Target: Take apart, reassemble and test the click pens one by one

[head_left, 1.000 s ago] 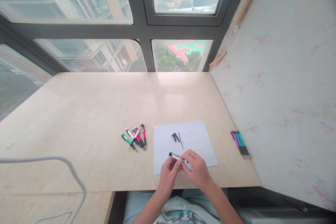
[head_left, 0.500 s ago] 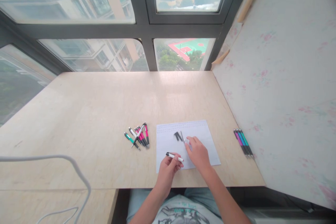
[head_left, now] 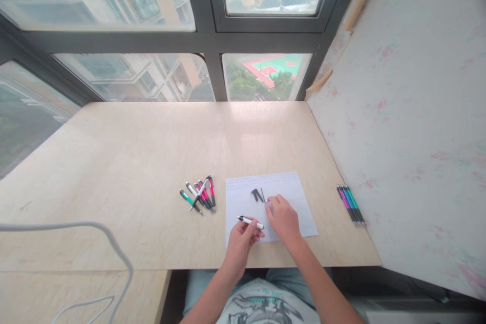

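Observation:
My left hand (head_left: 243, 241) is closed on a white pen barrel (head_left: 251, 222) with a black clip end, held tilted above the paper's lower left. My right hand (head_left: 283, 217) rests over the middle of the paper (head_left: 237, 202), thumb and fingertips drawn together beside a thin dark refill (head_left: 262, 195). Whatever lies between those fingertips is too small to make out. Several short black pen parts (head_left: 256, 195) lie just left of the refill, on the sheet. Handwriting fills the top lines of the paper.
Left of the paper lies a loose pile of pens (head_left: 201, 195) in green, white and pink. A neat row of purple, blue and green pens (head_left: 351, 205) sits by the papered wall (head_left: 410, 162) at right. A grey cable (head_left: 102, 233) curves over the desk's (head_left: 152, 152) lower left.
The white barrel in my left hand has shifted slightly left and up. My right fingertips have moved slightly left, staying by the refill. The camera view has tilted a little.

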`<state>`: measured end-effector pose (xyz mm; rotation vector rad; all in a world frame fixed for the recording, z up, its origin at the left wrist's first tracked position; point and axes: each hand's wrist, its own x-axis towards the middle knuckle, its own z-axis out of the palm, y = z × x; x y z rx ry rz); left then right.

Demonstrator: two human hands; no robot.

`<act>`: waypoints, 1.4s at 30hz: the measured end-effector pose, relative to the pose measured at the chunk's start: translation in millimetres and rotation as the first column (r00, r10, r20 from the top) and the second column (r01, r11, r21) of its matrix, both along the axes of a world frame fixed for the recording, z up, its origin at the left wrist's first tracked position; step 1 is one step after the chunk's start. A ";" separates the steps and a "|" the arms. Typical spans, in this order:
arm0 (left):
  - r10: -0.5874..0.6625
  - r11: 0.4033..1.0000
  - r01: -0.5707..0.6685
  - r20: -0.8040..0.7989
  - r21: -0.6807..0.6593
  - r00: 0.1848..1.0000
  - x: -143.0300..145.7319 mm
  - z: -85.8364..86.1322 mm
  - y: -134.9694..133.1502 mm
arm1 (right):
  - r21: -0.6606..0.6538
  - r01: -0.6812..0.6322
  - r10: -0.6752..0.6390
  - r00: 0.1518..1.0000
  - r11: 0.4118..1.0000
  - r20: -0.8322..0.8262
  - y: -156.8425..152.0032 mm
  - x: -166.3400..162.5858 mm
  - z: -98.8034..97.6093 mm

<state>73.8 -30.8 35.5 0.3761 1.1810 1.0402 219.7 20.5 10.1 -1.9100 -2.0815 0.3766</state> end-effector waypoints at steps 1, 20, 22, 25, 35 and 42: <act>-0.020 1.000 0.020 -0.002 0.010 1.000 0.3 0.1 -0.6 | -0.004 0.001 -0.001 1.000 1.000 0.014 0.7 -0.6 0.0; 0.035 0.999 -0.035 0.038 0.004 0.999 -0.4 2.5 2.4 | 0.010 0.012 -0.013 0.998 1.000 0.060 -2.6 5.7 5.9; 0.038 0.999 -0.038 0.040 0.003 0.998 -0.1 3.4 4.1 | 0.002 0.047 -0.047 0.993 0.999 0.106 -3.5 4.7 8.8; 0.040 0.999 -0.040 0.046 0.005 0.998 1.3 4.7 5.8 | -0.020 0.090 -0.087 0.989 0.996 0.121 -3.9 3.0 9.9; 0.041 0.999 -0.040 0.078 -0.011 0.996 3.9 8.2 7.6 | 0.030 0.057 -0.056 0.998 0.998 -0.020 -7.3 5.1 -0.6; 0.100 0.993 -0.085 0.189 -0.082 0.977 2.7 9.3 9.2 | -0.010 0.002 -0.007 0.875 1.000 -0.484 -14.8 9.3 3.3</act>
